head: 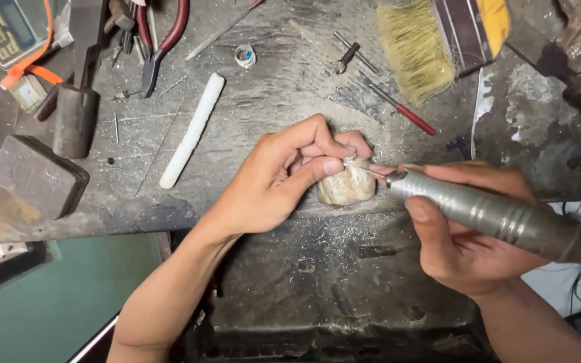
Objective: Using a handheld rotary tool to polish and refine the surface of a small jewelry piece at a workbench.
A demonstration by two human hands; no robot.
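Left hand (284,178) of mine pinches a small silvery ring (350,159) between thumb and fingers, pressed on a tan lump-shaped rest (345,190) at the bench (270,128) edge. Right hand (462,232) grips a grey rotary handpiece (506,218), its thin tip touching the ring. Bench is dark, scarred and dusted with pale filings. I see a white stick (191,131), red-handled pliers (163,40), a bristle brush (438,40) and dark metal blocks (38,175) further back. Ring looks bright, tiny, half hidden by fingers.
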